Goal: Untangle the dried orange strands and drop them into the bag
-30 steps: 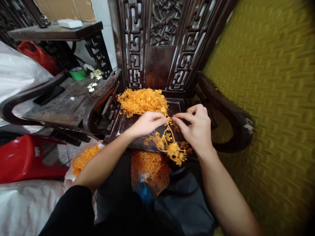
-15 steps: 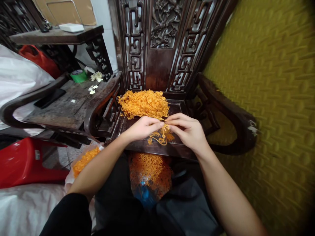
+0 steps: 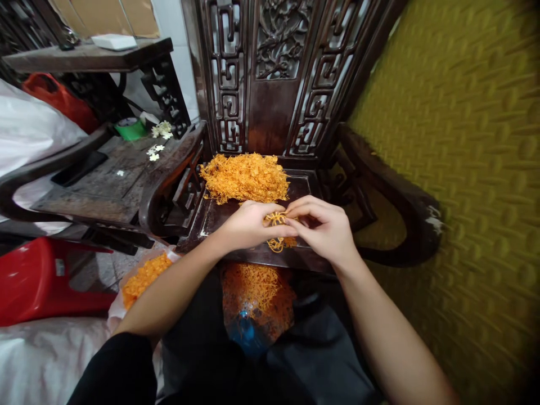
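My left hand (image 3: 252,226) is closed on a small bundle of thin orange strands (image 3: 276,218), its thumb pressed toward the fingertips. From the other side my right hand (image 3: 323,226) pinches the same bundle, and the fingertips of both hands nearly meet. Loose orange strands (image 3: 276,244) dangle or lie just below the fingers. Behind the hands, a heap of tangled orange strands (image 3: 244,177) rests on the dark wooden chair seat (image 3: 219,214). What the strands are made of I cannot make out.
Between my legs is a clear bag (image 3: 257,298) with more orange strands. Another bag of orange pieces (image 3: 145,278) stands at left, by a red plastic stool (image 3: 42,281). A second wooden chair (image 3: 97,191) holds green tape (image 3: 130,129) and small white flower-like pieces (image 3: 155,152). Carved armrests flank the seat.
My left hand has turned and curled around the strands, which are gathered into a tighter bundle. My right hand stays close by, still pinching. The view has shifted slightly.
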`<state>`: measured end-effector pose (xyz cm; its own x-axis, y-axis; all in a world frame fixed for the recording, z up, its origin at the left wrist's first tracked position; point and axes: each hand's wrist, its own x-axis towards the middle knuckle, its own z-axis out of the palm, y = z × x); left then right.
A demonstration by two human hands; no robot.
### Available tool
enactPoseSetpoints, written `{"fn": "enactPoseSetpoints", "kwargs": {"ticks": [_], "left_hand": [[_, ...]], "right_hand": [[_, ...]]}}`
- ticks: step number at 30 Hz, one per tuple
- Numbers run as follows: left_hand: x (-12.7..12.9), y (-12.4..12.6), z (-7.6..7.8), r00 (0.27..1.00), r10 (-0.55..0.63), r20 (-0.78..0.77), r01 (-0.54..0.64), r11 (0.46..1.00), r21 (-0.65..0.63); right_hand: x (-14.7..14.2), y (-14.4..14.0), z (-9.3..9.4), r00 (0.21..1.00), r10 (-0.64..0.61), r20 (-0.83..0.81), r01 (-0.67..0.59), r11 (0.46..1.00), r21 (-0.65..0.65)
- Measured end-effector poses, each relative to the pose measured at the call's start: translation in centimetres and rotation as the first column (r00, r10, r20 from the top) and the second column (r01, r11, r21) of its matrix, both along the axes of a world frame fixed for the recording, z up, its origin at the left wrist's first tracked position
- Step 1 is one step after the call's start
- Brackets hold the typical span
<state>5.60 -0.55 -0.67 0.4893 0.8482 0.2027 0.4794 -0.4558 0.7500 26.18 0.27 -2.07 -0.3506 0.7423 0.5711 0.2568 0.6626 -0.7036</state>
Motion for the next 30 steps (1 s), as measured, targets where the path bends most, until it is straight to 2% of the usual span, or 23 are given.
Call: {"fn": "enactPoseSetpoints", "kwargs": {"ticks": [3,7,12,15,20,22,24,26,27,28,30], "left_hand": [[0.7,0.1,-0.2,0.989,0.007,-0.151,0.009,0.995,0.104],[0.9,0.2,-0.7,0.948,-0.009,-0.317,0.069,0.981,0.180],[1.2,-0.8,-0.9,0.820,0.171,-0.547,-0.020,0.962,0.271],[1.7,-1.0,-1.0,0.843,0.237,-0.483,-0.077,0.942,0.327],[1.8,-0.3,-1.0,0.943,0.217,-0.254,-0.107,0.917,0.385],[1.0,-0.2,-0.4,0.965,0.239,-0.109,-0.179,0.901,0.395],[0.0,-0.3,0.3,0.928,0.347,0.136,-0.372,0.869,0.326],[-0.8,-0.4,0.9,0.817,0.449,0.362,-0.511,0.854,0.095],[-1.0,-0.4,1.0,0.776,0.467,0.424,-0.493,0.868,-0.054],[-1.0,-0.4,1.1,0.756,0.463,0.463,-0.426,0.885,-0.190],[-0.4,-0.1,0.8,0.759,0.416,0.501,-0.238,0.893,-0.381]], "right_hand": [[0.3,0.1,-0.2,0.999,-0.032,0.020,0.032,0.999,0.012],[1.1,0.4,-0.8,0.989,-0.111,0.098,0.106,0.993,0.053],[2.0,0.6,-0.8,0.979,-0.081,0.187,0.062,0.993,0.104],[2.0,0.6,0.0,0.975,-0.132,0.176,0.115,0.988,0.100],[1.7,0.9,1.0,0.961,-0.236,0.144,0.227,0.971,0.077],[2.7,1.6,0.7,0.943,-0.309,0.124,0.301,0.951,0.075],[4.7,2.6,-0.2,0.895,-0.445,0.038,0.444,0.895,0.029],[6.7,3.3,-1.3,0.819,-0.561,-0.122,0.545,0.826,-0.142],[7.5,3.6,-1.8,0.788,-0.574,-0.223,0.518,0.813,-0.264],[8.0,3.7,-2.2,0.778,-0.551,-0.301,0.438,0.820,-0.370],[8.1,3.5,-2.5,0.783,-0.460,-0.419,0.229,0.839,-0.493]]}}
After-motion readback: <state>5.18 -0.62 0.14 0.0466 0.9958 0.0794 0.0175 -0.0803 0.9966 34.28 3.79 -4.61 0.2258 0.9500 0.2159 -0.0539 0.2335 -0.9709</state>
